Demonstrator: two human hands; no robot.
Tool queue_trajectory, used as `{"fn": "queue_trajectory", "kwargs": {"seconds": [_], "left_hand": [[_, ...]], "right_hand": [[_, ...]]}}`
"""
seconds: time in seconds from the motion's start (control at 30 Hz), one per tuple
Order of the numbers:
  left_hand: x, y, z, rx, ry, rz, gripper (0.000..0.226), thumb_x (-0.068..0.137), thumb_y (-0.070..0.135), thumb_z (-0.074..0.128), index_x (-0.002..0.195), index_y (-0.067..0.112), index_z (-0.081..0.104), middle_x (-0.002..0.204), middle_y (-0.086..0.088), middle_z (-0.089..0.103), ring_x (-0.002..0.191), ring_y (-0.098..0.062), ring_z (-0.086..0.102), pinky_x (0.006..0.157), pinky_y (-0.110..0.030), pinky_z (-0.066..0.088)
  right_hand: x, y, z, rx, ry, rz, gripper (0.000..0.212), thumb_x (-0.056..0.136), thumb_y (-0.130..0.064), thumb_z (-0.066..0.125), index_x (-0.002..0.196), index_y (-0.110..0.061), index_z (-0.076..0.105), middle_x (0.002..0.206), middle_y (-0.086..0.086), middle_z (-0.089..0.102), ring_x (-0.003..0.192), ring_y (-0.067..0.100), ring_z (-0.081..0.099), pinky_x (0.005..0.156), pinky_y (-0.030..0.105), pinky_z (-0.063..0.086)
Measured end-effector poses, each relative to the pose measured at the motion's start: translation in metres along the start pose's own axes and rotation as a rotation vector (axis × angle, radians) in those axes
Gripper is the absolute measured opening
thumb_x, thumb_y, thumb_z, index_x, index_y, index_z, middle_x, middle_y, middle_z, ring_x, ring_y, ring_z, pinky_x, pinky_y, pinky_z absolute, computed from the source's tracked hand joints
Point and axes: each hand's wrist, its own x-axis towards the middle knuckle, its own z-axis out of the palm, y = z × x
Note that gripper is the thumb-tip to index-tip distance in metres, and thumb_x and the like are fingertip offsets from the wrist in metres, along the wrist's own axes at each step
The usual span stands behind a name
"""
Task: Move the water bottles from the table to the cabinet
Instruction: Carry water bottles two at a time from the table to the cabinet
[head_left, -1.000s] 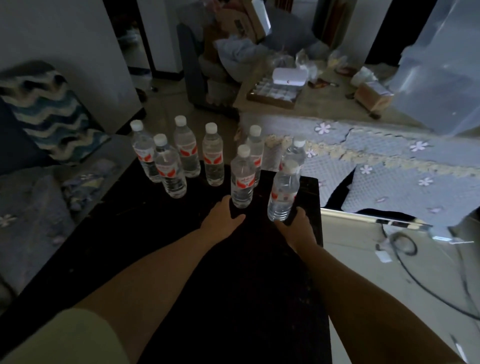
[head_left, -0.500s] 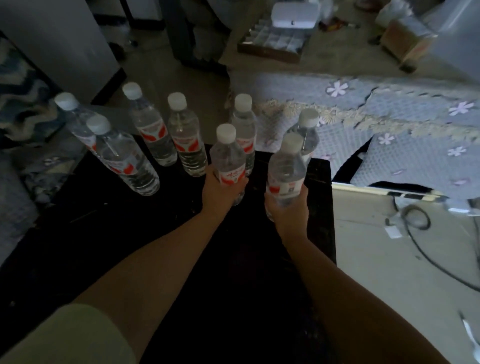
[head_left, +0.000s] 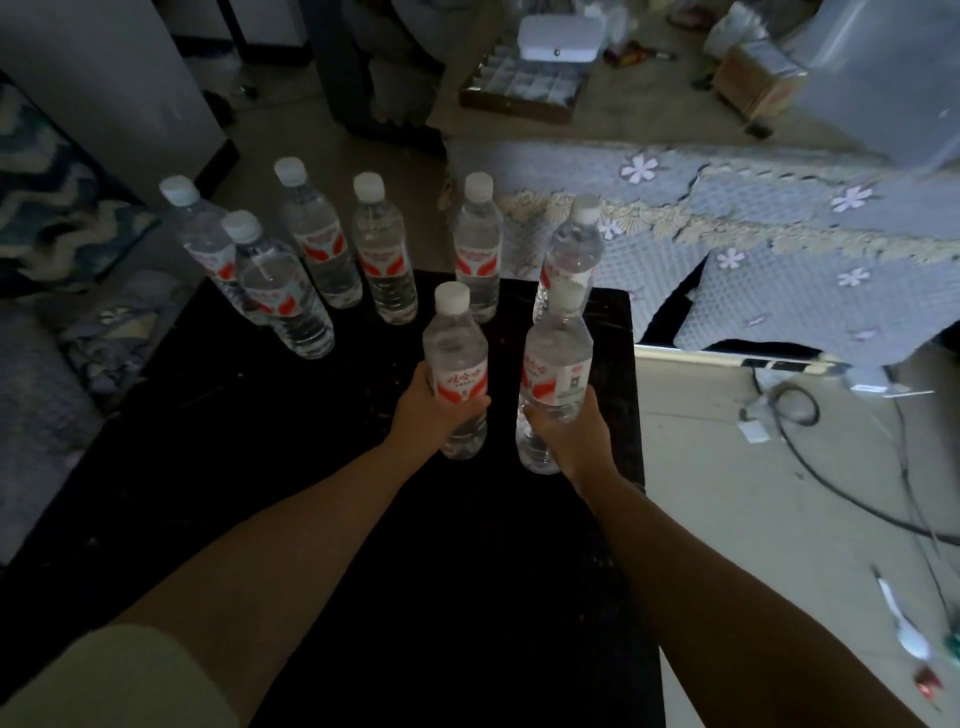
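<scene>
Eight capped water bottles over a black table (head_left: 311, 467): the left hand (head_left: 423, 410) grips one bottle (head_left: 457, 364), the right hand (head_left: 571, 431) grips another (head_left: 553, 369); six standing bottles (head_left: 382, 254) line the far edge.

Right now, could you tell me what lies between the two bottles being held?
In the head view, only a narrow strip of bare black table shows between the left-hand bottle and the right-hand bottle; they do not touch.

floral grey cover (head_left: 810, 244), white case (head_left: 558, 39), floor cable (head_left: 852, 493)
</scene>
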Motion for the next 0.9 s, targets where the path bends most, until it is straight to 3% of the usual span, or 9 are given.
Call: {"fn": "queue_trajectory", "kwargs": {"seconds": [0.17,0.27,0.33,0.4,0.47,0.57,0.67,0.77,0.9], "left_hand": [[-0.059,-0.018,-0.017,-0.063,-0.077,-0.101,0.069,0.07,0.025,0.084,0.129,0.015,0.051,0.117,-0.005,0.065,0.104,-0.023,0.064,0.096,-0.044,0.051],[-0.088,-0.023,-0.026,-0.036,-0.147,-0.069,0.057,0.071,0.023,0.083,0.12,0.018,0.054,0.107,-0.003,0.067,0.096,-0.021,0.067,0.081,-0.034,0.054],[-0.101,-0.02,-0.03,-0.004,-0.23,-0.02,0.05,0.073,0.021,0.082,0.115,0.016,0.056,0.104,-0.006,0.069,0.093,-0.021,0.068,0.077,-0.034,0.055],[-0.114,-0.012,-0.03,0.035,-0.332,0.015,0.053,0.074,0.022,0.081,0.119,0.011,0.057,0.107,-0.01,0.069,0.096,-0.024,0.068,0.087,-0.041,0.055],[-0.127,-0.002,-0.026,0.059,-0.42,0.064,0.048,0.074,0.022,0.081,0.116,0.011,0.059,0.103,-0.008,0.071,0.095,-0.023,0.07,0.086,-0.038,0.055],[-0.15,0.011,-0.013,0.074,-0.534,0.131,0.041,0.075,0.021,0.08,0.11,0.013,0.063,0.098,-0.006,0.073,0.091,-0.019,0.071,0.079,-0.032,0.055],[-0.177,0.019,0.01,0.097,-0.653,0.165,0.039,0.074,0.018,0.081,0.108,0.017,0.062,0.098,-0.005,0.072,0.091,-0.019,0.07,0.077,-0.029,0.054],[-0.21,0.027,0.042,0.13,-0.773,0.2,0.043,0.072,0.017,0.083,0.109,0.018,0.06,0.098,-0.003,0.072,0.087,-0.015,0.071,0.07,-0.024,0.052],[-0.251,0.033,0.089,0.167,-0.88,0.233,0.05,0.069,0.016,0.085,0.113,0.013,0.061,0.103,-0.007,0.072,0.096,-0.023,0.07,0.083,-0.037,0.055]], "right_hand": [[-0.056,0.015,-0.017,-0.041,-0.019,0.049,0.058,0.077,-0.038,0.078,0.125,-0.02,0.051,0.108,-0.003,0.068,0.098,0.014,0.066,0.084,0.031,0.053],[-0.097,0.018,-0.027,-0.027,0.019,0.047,0.055,0.08,-0.034,0.076,0.126,-0.017,0.052,0.111,0.001,0.069,0.101,0.018,0.066,0.093,0.04,0.053],[-0.122,0.017,-0.036,0.012,0.041,0.022,0.044,0.082,-0.032,0.075,0.119,-0.018,0.056,0.104,0.003,0.071,0.096,0.021,0.068,0.089,0.041,0.055],[-0.15,0.013,-0.044,0.058,0.052,-0.022,0.031,0.082,-0.032,0.072,0.105,-0.015,0.06,0.092,0.008,0.072,0.084,0.025,0.07,0.075,0.042,0.056],[-0.178,0.01,-0.05,0.101,0.106,-0.051,0.025,0.082,-0.034,0.072,0.094,-0.016,0.061,0.081,0.012,0.071,0.073,0.026,0.07,0.063,0.038,0.054],[-0.213,0.013,-0.058,0.135,0.237,-0.061,0.017,0.084,-0.026,0.073,0.092,-0.016,0.062,0.082,0.014,0.071,0.076,0.029,0.071,0.069,0.043,0.058],[-0.252,0.023,-0.076,0.167,0.358,-0.005,0.025,0.083,-0.023,0.075,0.102,-0.012,0.062,0.089,0.011,0.072,0.086,0.029,0.071,0.085,0.049,0.056],[-0.295,0.034,-0.103,0.23,0.504,0.044,0.037,0.08,-0.024,0.077,0.112,-0.019,0.06,0.101,0.003,0.072,0.093,0.022,0.069,0.091,0.044,0.055],[-0.349,0.049,-0.143,0.28,0.661,0.073,0.048,0.08,-0.022,0.078,0.121,-0.018,0.055,0.11,0.004,0.069,0.099,0.021,0.067,0.093,0.043,0.053]]}}
